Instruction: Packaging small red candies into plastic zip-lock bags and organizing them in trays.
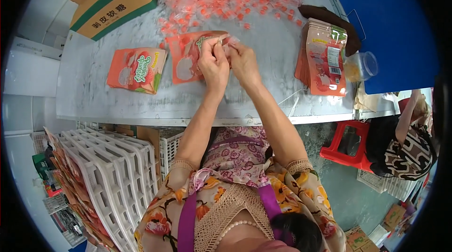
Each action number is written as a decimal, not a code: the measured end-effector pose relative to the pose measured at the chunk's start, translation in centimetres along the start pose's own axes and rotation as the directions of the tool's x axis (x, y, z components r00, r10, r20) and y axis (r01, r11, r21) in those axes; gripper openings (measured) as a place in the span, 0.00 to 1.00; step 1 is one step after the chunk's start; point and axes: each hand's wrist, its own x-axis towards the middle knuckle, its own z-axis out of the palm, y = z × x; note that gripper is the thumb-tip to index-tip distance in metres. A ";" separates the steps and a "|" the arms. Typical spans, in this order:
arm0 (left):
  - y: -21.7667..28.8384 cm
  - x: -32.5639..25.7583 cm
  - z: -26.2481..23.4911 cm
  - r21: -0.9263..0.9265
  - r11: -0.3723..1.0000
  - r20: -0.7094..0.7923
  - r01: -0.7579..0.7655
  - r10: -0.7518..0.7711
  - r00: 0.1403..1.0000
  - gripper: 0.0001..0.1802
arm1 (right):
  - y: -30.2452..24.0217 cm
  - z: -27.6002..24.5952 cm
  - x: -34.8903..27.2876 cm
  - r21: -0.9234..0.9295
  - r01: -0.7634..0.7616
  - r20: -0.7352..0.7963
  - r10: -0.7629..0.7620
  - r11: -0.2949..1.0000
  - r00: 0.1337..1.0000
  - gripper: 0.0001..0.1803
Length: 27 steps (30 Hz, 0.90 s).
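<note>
My left hand (pixel 214 66) is closed in a pinch over the right part of a pink-red printed pouch (pixel 183 59) on the table. Against it, my right hand (pixel 245 66) is closed too, fingertips meeting the left's. A small pale, clear bit shows between the fingertips; I cannot make out what it is, or whether the pouch's edge is also gripped. Left of the hands lies a stack of similar pouches (pixel 136 71), fronts up. Another pouch stack (pixel 326 59), backs up, lies to the right. Beyond the hands spreads a heap of small red-orange wrapped candies (pixel 226 7).
A cardboard box (pixel 117 7) stands at the back left. On the right are a clear plastic jar (pixel 361 66), a dark brown cloth (pixel 329 14) and a blue surface (pixel 391 26). Below the table are white plastic crates (pixel 103 172) and a red stool (pixel 348 146), near another person (pixel 405 144).
</note>
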 end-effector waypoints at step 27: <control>2.2 0.5 0.2 -0.223 0.974 0.046 -0.042 0.053 0.998 0.04 | -4.5 -3.5 1.7 -0.645 0.367 0.356 -0.162 0.670 0.921 0.15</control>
